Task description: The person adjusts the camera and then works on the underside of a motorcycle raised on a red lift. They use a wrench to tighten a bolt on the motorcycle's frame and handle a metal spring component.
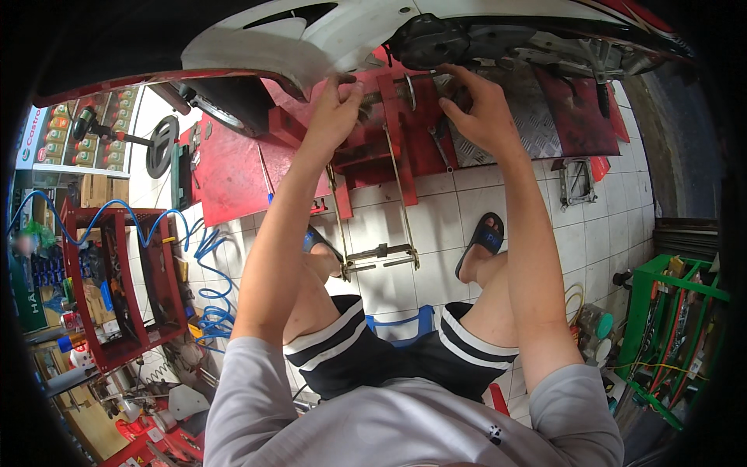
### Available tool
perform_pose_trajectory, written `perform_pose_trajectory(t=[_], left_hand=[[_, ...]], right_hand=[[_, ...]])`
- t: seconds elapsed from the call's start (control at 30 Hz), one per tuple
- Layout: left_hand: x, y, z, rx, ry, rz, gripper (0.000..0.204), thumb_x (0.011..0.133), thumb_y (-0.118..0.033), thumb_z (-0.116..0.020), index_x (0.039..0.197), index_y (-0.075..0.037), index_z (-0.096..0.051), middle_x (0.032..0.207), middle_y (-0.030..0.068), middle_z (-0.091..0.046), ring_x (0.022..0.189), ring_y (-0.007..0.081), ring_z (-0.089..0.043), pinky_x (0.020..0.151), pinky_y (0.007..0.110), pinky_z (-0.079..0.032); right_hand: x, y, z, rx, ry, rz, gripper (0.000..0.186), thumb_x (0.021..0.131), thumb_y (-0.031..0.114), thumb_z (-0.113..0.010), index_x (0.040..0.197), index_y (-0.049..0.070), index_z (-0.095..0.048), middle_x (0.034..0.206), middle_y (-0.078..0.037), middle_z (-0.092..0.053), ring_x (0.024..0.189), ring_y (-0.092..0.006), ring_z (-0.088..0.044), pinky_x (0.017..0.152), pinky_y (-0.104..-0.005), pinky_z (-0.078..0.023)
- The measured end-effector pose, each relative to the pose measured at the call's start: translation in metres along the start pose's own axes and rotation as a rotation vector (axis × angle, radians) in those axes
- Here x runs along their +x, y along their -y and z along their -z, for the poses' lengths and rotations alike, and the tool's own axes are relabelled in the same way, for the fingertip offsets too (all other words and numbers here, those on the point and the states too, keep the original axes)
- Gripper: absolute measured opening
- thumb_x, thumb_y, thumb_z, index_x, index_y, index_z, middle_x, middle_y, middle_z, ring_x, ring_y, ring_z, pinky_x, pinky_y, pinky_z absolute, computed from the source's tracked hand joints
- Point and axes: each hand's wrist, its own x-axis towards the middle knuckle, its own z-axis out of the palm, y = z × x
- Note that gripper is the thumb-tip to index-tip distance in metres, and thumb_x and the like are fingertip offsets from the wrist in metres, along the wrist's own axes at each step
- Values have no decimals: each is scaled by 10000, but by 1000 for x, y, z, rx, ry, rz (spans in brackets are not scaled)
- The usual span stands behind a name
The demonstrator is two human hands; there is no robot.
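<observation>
Both hands reach forward under a white, red and black motorbike. My left hand is at its underside, thumb and forefinger stretched out and apart; the other fingers are partly hidden. To the right, my right hand curves with thumb and forefinger spread, nothing visible between them. Its forefinger is close to a metal bar below the dark engine cover; whether they touch I cannot tell. Between the hands stands a red metal stand with long rods running toward me. A wrench lies beside the right hand.
The red lift platform carries a ridged metal plate. A red tool cart and coiled blue air hose are on the left. A green rack stands right. A metal frame is on the tiled floor.
</observation>
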Motion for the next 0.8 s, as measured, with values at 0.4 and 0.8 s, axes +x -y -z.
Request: perform_pose_trajectory(t=[0.4, 0.8], left_hand=[[-3, -1, 8, -7, 32, -114, 460, 963, -263, -534, 1332, -22, -402, 1068, 121, -576, 917, 162, -579, 654, 284, -481], [-8, 0, 9, 30, 67, -149, 462, 973, -270, -519, 1349, -37, -386, 1032, 105, -568, 881, 128, -584, 644, 268, -488]], right_hand=[[0, -5, -2, -39, -46, 98, 399, 762, 87, -656, 1157, 51, -620, 803, -76, -648, 588, -144, -545, 575, -277, -455], [0, -6, -4, -33, -34, 67, 352, 768, 95, -649, 1115, 39, -641, 790, -90, -658, 594, -157, -552, 588, -287, -467]])
